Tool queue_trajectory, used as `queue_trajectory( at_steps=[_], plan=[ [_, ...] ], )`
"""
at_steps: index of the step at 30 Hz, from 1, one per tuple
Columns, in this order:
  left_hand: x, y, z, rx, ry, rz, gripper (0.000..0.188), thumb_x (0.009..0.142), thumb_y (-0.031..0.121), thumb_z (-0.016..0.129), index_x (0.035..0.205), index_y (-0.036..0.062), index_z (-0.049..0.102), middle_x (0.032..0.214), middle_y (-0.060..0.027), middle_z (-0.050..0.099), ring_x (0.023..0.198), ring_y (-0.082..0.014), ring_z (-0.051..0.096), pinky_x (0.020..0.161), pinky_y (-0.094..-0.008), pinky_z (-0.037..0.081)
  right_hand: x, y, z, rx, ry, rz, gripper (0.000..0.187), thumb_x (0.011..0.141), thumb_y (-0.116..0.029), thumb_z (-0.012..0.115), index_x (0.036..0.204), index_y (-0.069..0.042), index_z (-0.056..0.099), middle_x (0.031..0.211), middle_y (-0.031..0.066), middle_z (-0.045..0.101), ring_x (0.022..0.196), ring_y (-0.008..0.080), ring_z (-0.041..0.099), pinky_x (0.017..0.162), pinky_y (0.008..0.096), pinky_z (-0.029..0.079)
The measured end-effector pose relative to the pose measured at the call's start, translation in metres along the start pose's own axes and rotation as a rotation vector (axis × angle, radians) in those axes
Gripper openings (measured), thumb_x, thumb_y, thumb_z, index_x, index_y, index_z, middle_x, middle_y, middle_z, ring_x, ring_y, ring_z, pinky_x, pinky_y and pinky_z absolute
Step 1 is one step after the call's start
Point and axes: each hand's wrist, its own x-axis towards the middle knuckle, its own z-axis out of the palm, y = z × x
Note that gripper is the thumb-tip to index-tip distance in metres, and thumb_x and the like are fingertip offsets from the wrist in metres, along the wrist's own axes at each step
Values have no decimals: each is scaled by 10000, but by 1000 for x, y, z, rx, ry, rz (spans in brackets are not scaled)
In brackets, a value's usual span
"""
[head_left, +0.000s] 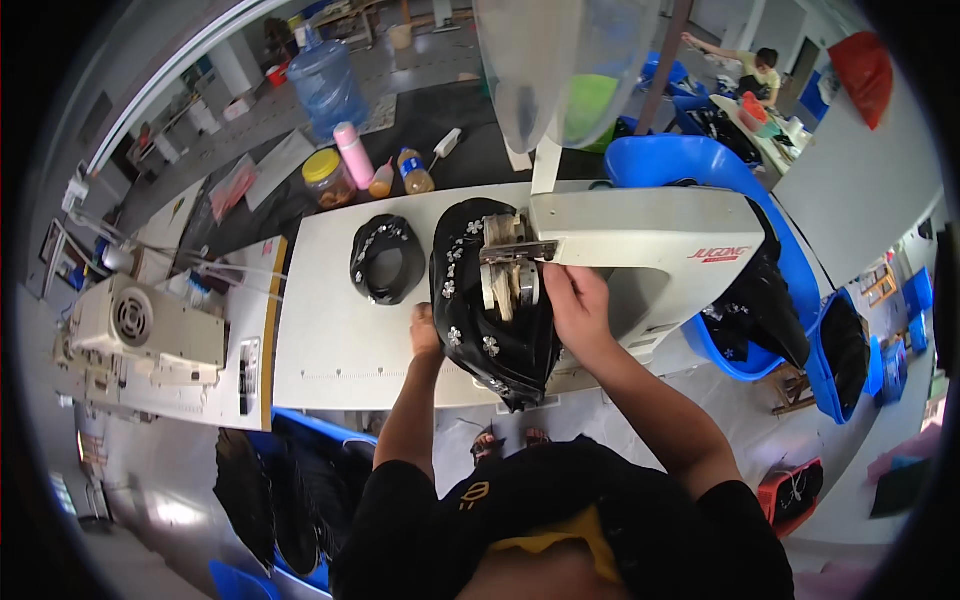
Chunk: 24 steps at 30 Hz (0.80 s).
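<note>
Garment workshop: sewing machine, blue bins w/ black fabric, other workstations.

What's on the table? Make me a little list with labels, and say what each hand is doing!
Place: white work table with a white sewing machine
Left hand: rests on the edge of the black flowered fabric piece
Right hand: presses the same piece near the machine head
Spare piece: another black flowered piece lies apart on the table
Behind the table: yellow-lidded jar, pink bottle, big blue water jug
Right side: blue tub with black fabric
</note>
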Motion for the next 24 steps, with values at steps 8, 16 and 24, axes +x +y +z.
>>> queue_trajectory(
  at_steps=[8, 16, 24],
  plan=[
    [-156, 131, -48, 84, 464, 1150, 308, 762, 88, 618, 1052, 39, 525, 1112, -160, 531, 1017, -297, 522, 825, -377, 421, -10, -14, -50, -175, -501, -590, 374, 672, -60, 666, 1035, -57, 575, 1182, 142, 494, 958, 342, 476, 827, 415, 408],
    [-175, 121, -21, 45, 53, 1476, 283, 765, 321, 635, 926, 129, 503, 1093, -118, 518, 1006, -334, 561, 804, -402, 359, -34, 1, -36, -286, -580, -637, 417, 581, -200, 788, 903, -102, 542, 1126, 89, 471, 971, 334, 439, 814, 435, 389],
    [-175, 133, -24, 34, 97, 1530, 309, 691, 182, 729, 971, 134, 610, 1093, -86, 497, 1030, -312, 542, 862, -419, 366, -58, 2, -30, -369, -208, -670, 373, 621, 22, 698, 970, -21, 573, 1171, 168, 532, 914, 347, 556, 754, 395, 484]
  ],
)
